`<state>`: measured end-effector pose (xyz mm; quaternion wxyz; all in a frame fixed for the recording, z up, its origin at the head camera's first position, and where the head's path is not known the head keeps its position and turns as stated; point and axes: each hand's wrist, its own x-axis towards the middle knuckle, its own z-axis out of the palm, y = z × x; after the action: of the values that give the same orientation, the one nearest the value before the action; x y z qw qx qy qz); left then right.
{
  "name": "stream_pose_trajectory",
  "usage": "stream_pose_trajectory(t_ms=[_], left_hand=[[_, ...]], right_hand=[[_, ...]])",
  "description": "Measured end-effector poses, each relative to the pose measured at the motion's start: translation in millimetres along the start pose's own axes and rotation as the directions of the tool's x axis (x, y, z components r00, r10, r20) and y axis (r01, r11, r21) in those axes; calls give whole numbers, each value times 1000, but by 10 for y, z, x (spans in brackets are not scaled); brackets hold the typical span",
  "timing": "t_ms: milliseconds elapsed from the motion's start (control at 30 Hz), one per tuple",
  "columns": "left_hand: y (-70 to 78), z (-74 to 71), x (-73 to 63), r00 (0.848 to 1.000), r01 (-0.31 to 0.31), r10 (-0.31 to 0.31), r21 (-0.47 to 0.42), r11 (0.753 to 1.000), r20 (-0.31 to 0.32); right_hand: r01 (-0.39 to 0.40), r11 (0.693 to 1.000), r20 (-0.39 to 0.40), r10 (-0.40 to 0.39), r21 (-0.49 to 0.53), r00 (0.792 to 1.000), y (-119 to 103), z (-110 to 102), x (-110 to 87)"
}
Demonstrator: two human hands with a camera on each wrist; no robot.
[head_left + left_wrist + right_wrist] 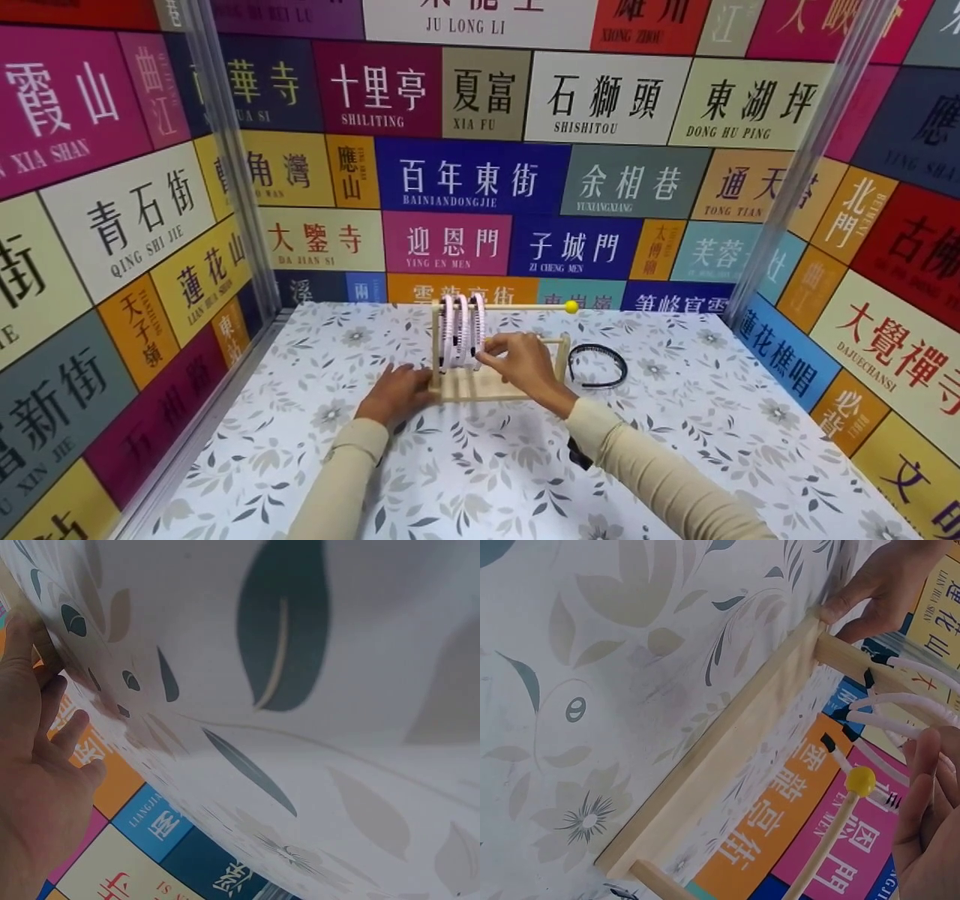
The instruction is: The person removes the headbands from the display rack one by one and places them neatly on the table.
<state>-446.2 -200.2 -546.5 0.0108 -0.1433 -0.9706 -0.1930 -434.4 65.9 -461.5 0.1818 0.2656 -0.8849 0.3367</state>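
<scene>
A small wooden rack (491, 390) stands on the table, its upper rod tipped by a yellow ball (571, 307). Three light pink headbands (463, 330) hang side by side from that rod, towards its left end. My right hand (525, 364) pinches the rightmost one low down near its end, thumb against fingertips. At the rack's left end, my left hand (397, 394) holds the corner of the base; in the right wrist view its thumb lies at the base's edge. The left wrist view shows those fingers (71, 731) bent beside the wood.
On the floral tablecloth (675, 450) a black headband (624, 369) lies just right of the rack. Panels with printed place names (472, 176) enclose the table at the back and both sides. Metal posts (247, 187) mark the corners.
</scene>
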Motion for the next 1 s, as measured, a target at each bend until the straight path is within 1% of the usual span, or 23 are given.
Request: stream_pose_trajectory(t_ms=[300, 567, 733, 867, 1000], left_hand=[[3, 23, 33, 1000, -5, 5, 34, 999, 2], [23, 18, 18, 999, 31, -31, 26, 999, 8], [16, 24, 10, 1000, 12, -12, 9, 1000, -15], [30, 9, -3, 1000, -12, 12, 1, 1000, -19], [42, -8, -8, 1000, -6, 6, -14, 1000, -10]], right_hand=[[-16, 1000, -36, 15, -22, 999, 14, -84, -11], [-36, 999, -72, 37, 26, 997, 50, -149, -15], [-47, 999, -115, 49, 13, 992, 56, -194, -6], [-74, 997, -128, 72, -13, 989, 51, -245, 1], [-95, 995, -142, 93, -6, 985, 44, -301, 25]])
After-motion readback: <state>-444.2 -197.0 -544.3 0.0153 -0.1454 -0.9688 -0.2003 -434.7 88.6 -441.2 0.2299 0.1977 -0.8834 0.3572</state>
